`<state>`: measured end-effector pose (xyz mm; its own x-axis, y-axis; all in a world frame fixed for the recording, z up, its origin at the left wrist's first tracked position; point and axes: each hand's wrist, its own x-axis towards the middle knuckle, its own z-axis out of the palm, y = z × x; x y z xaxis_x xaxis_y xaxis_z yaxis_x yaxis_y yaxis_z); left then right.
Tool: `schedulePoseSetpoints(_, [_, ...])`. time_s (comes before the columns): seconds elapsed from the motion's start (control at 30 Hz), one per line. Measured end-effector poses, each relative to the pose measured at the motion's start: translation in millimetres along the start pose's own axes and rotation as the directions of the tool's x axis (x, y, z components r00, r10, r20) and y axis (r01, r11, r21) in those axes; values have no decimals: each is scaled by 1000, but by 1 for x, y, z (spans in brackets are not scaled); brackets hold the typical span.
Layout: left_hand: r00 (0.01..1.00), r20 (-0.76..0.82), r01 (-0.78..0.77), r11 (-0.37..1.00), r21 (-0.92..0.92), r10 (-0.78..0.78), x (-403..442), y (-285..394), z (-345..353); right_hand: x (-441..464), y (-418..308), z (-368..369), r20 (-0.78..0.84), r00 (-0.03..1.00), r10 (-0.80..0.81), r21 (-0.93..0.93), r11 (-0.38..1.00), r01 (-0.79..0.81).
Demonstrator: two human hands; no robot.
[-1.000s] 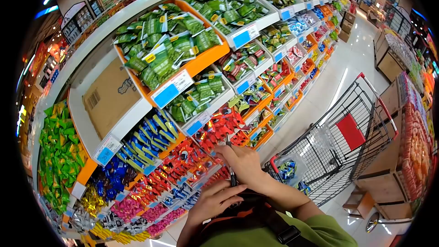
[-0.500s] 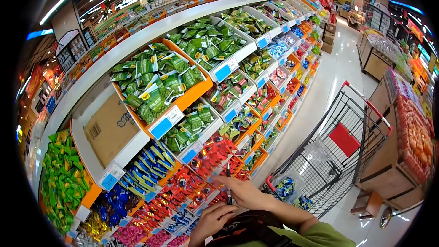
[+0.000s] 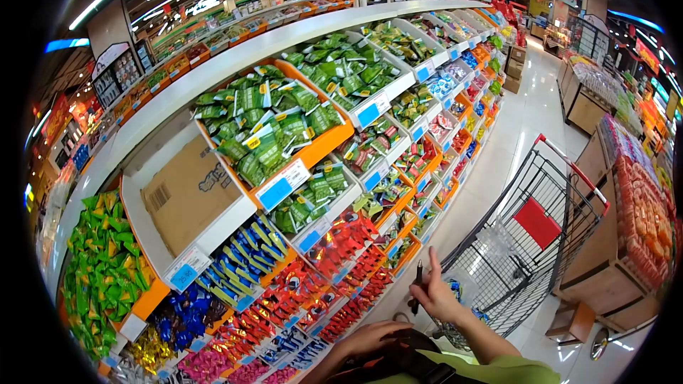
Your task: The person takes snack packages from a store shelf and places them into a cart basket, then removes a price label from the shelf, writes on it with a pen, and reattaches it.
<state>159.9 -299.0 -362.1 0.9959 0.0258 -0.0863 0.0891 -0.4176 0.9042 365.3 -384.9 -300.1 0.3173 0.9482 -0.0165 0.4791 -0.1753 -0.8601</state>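
My right hand (image 3: 435,296) holds a slim black pen (image 3: 418,286) near the cart's lower left corner, one finger stretched out past it. At the bottom middle, in front of my body, lies my left hand (image 3: 371,339); its fingers are partly hidden and blend into the dark strap area. Left of both hands, red-wrapped sweets (image 3: 343,242) fill the shelf bins. Higher up, green packets (image 3: 274,128) lie heaped in an orange-edged bin, beside a bin with a flat brown carton (image 3: 186,195).
A wire shopping cart (image 3: 537,222) with a red panel stands to the right, with bagged items inside. Beyond it are a wooden display stand (image 3: 601,270) and a small wooden stool (image 3: 571,321). A tiled aisle (image 3: 530,107) runs away between the shelves.
My right hand has moved right with the pen, away from my left hand and towards the cart. The two hands are now apart. The view has shifted slightly.
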Motion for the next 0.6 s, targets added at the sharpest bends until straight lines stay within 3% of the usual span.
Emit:
schedulePoseSetpoints(0.07, [976, 180, 112, 991, 80, -125, 4, -60, 28, -8, 7, 1, 42, 999, 5, -94, 996, -1])
schedulePoseSetpoints(0.1, [947, 212, 236, 971, 45, -240, 13, -70, 37, -12, 10, 2, 143, 990, 2, -107, 994, 13])
schedulePoseSetpoints(0.17, [943, 184, 226, 941, 253, -277, 23, -51, 33, -19, 15, 8, 333, 943, -9, -128, 990, 55])
schedulePoseSetpoints(0.27, [899, 249, 235, 875, 423, -361, 30, -66, 39, -32, 12, 17, 398, 916, -45, 37, 999, 33])
schedulePoseSetpoints(0.3, [898, 220, 249, 851, 463, -382, 30, -74, 43, -35, 10, 20, 406, 911, -63, 87, 996, 30])
schedulePoseSetpoints(0.33, [896, 190, 263, 824, 502, -402, 30, -83, 49, -38, 10, 25, 365, 918, -156, 107, 986, 125])
schedulePoseSetpoints(0.37, [893, 158, 280, 795, 538, -421, 28, -88, 52, -41, 13, 28, 426, 893, -143, 86, 989, 117])
schedulePoseSetpoints(0.47, [967, -88, 252, 859, 445, -238, 16, -102, 43, -46, 27, 42, 587, 802, -113, 39, 993, 111])
schedulePoseSetpoints(0.57, [927, -245, 352, 883, 309, -284, 16, -102, 34, -48, 85, 80, 657, 724, -211, 146, 978, 152])
schedulePoseSetpoints(0.6, [925, -248, 356, 887, 295, -289, 17, -99, 33, -46, 100, 93, 697, 693, -182, 204, 978, 52])
